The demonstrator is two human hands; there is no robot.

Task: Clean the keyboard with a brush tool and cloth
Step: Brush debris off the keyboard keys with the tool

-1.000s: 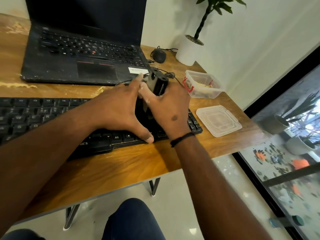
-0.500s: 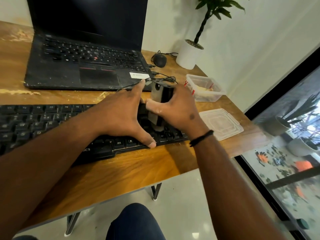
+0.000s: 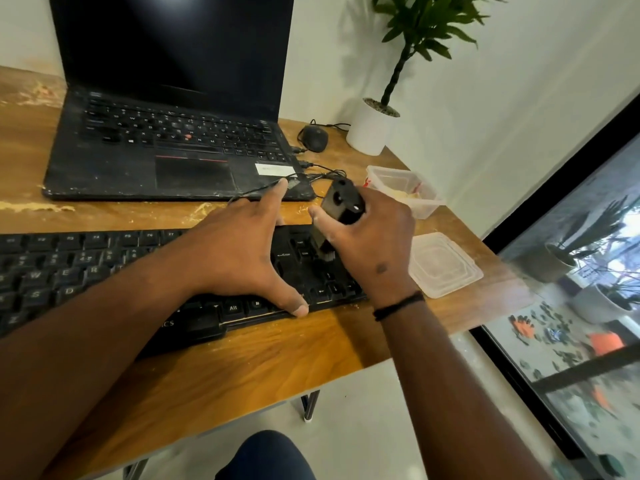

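A black keyboard (image 3: 69,271) lies across the wooden desk (image 3: 242,355) in front of me. My left hand (image 3: 239,251) lies flat on its right half, fingers spread, thumb at the front edge. My right hand (image 3: 370,244) grips a black brush tool (image 3: 341,202) held nearly upright, with the bristle end (image 3: 323,256) touching the keys near the keyboard's right end. No cloth shows in view.
An open black laptop (image 3: 173,150) stands behind the keyboard, with cables and a black mouse (image 3: 315,138) to its right. A potted plant (image 3: 372,129), a clear plastic box (image 3: 398,188) and its lid (image 3: 443,265) sit at the desk's right edge.
My right hand has shifted the brush slightly to the right across the keys. My left hand stays pressed on the keyboard. The camera has tilted a little.
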